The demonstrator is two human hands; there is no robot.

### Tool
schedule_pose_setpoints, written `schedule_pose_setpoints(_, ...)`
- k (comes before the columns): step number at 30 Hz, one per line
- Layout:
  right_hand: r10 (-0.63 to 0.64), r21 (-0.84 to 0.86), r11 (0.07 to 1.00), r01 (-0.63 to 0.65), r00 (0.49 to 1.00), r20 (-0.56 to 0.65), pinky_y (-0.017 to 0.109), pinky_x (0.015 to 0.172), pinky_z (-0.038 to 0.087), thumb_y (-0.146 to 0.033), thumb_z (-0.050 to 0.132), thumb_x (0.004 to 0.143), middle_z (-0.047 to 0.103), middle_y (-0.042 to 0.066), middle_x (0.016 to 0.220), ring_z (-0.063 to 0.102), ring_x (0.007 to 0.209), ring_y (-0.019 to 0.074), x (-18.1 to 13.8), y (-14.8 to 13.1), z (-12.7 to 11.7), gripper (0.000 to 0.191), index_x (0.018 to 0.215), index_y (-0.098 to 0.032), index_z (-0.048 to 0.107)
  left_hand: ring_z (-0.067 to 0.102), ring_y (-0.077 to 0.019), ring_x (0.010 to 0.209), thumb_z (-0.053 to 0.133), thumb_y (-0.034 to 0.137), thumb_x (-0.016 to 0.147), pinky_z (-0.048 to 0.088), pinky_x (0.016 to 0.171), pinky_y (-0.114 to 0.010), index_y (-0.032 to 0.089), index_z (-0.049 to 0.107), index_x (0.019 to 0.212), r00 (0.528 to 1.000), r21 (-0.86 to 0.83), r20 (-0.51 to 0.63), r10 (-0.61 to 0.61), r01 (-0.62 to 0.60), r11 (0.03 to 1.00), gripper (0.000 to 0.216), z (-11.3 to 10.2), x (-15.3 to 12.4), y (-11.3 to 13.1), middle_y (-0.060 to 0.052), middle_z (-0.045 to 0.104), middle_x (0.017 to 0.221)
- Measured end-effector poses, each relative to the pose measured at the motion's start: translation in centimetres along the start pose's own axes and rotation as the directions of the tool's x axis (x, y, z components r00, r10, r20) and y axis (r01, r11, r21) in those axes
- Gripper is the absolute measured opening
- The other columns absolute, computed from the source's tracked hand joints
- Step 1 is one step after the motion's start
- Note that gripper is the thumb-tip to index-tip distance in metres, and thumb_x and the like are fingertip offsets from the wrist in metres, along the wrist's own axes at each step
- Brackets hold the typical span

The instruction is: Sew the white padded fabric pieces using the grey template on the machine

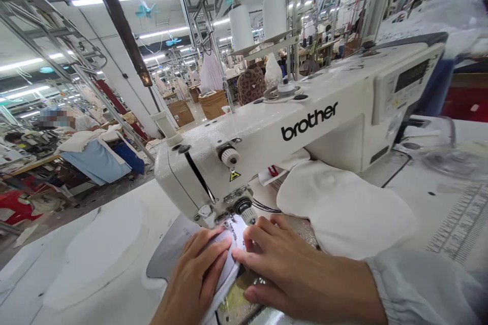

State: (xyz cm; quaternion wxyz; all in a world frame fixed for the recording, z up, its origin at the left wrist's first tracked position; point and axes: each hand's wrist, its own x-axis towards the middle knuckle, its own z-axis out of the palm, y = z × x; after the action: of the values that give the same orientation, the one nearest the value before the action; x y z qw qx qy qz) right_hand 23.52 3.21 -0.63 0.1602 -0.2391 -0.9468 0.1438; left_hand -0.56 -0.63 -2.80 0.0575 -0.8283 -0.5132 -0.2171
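Your left hand point(198, 277) and right hand point(290, 269) lie flat, fingers spread, pressing soft white fabric point(229, 269) under the glossy white sewing machine point(290, 127); your fingers hide the needle and the seam.

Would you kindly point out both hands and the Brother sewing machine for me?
left hand point(196, 277): head view, back of the hand.
right hand point(293, 274): head view, back of the hand.
Brother sewing machine point(263, 129): head view, front of its arm.
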Motion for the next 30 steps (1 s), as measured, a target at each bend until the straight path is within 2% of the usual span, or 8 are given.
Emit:
schedule_pose_setpoints(6, 0.021, 0.009, 1.000, -0.021, 1.000, 0.020, 0.044, 0.091, 0.036, -0.046, 0.058, 0.094, 0.056, 0.008, 0.113, 0.048, 0.098, 0.0243, 0.2, -0.1, -0.3, 0.039, 0.124, -0.021, 0.055, 0.067, -0.0174, 0.109, 0.055, 0.024, 0.092, 0.056, 0.096, -0.033, 0.032, 0.068, 0.110, 0.995, 0.043, -0.046, 0.093, -0.091, 0.995, 0.024, -0.5, 0.6, 0.4, 0.001, 0.072, 0.117)
schedule_pose_setpoints(12, 0.032, -0.025, 0.999, -0.032, 0.999, 0.010, 0.042, 0.087, 0.037, -0.047, 0.056, 0.094, 0.056, 0.008, 0.111, 0.049, 0.096, 0.0242, 0.2, -0.1, -0.1, 0.040, 0.123, -0.020, 0.055, 0.069, -0.0186, 0.106, 0.053, 0.024, 0.091, 0.058, 0.090, -0.032, 0.029, 0.071, 0.102, 0.994, 0.048, -0.109, 0.011, -0.006, 0.999, 0.022, -0.1, 0.6, 1.2, -0.001, 0.074, 0.112)
schedule_pose_setpoints(15, -0.013, -0.058, 0.998, 0.013, 1.000, -0.005, 0.041, 0.087, 0.037, -0.045, 0.053, 0.096, 0.057, 0.007, 0.108, 0.048, 0.097, 0.0235, 0.1, -0.1, -0.1, 0.032, 0.115, -0.020, 0.057, 0.069, -0.0184, 0.106, 0.053, 0.025, 0.091, 0.058, 0.091, -0.031, 0.028, 0.071, 0.102, 0.996, 0.034, -0.090, 0.015, -0.012, 0.999, 0.021, -0.4, 0.6, 1.1, -0.002, 0.073, 0.113)
schedule_pose_setpoints(18, -0.055, -0.072, 0.996, 0.053, 0.998, -0.017, 0.039, 0.087, 0.035, -0.041, 0.054, 0.097, 0.058, 0.006, 0.105, 0.048, 0.098, 0.0221, 0.0, -0.2, 0.0, 0.024, 0.108, -0.020, 0.060, 0.067, -0.0182, 0.111, 0.054, 0.027, 0.092, 0.057, 0.093, -0.029, 0.030, 0.070, 0.108, 0.998, 0.028, 0.004, 0.068, -0.068, 0.997, 0.023, -1.2, 0.6, 0.6, -0.001, 0.071, 0.120)
schedule_pose_setpoints(21, -0.053, -0.070, 0.996, 0.050, 0.998, -0.042, 0.039, 0.086, 0.035, -0.042, 0.054, 0.097, 0.059, 0.005, 0.105, 0.049, 0.096, 0.0215, 0.0, -0.1, 0.0, 0.025, 0.108, -0.021, 0.061, 0.065, -0.0191, 0.116, 0.055, 0.028, 0.092, 0.055, 0.096, -0.030, 0.032, 0.068, 0.114, 0.993, 0.030, 0.061, 0.100, -0.102, 0.994, 0.026, -1.6, 0.4, 0.2, -0.001, 0.068, 0.126)
schedule_pose_setpoints(26, -0.033, -0.068, 0.997, 0.031, 0.999, -0.023, 0.040, 0.086, 0.035, -0.044, 0.054, 0.096, 0.058, 0.006, 0.107, 0.048, 0.097, 0.0227, 0.0, 0.0, -0.1, 0.028, 0.112, -0.022, 0.061, 0.064, -0.0179, 0.116, 0.054, 0.029, 0.092, 0.055, 0.095, -0.029, 0.031, 0.068, 0.111, 0.995, 0.053, -0.032, 0.097, -0.095, 0.994, 0.024, -1.2, 0.1, 0.5, -0.001, 0.069, 0.125)
schedule_pose_setpoints(30, -0.003, -0.073, 0.997, 0.000, 0.999, -0.045, 0.041, 0.088, 0.036, -0.047, 0.055, 0.095, 0.057, 0.007, 0.107, 0.047, 0.098, 0.0239, 0.0, 0.1, 0.0, 0.032, 0.112, -0.020, 0.060, 0.064, -0.0194, 0.116, 0.050, 0.029, 0.094, 0.057, 0.094, -0.034, 0.030, 0.066, 0.114, 0.999, 0.124, -0.040, 0.037, -0.032, 0.992, 0.026, -0.4, -0.1, 1.0, -0.002, 0.069, 0.125)
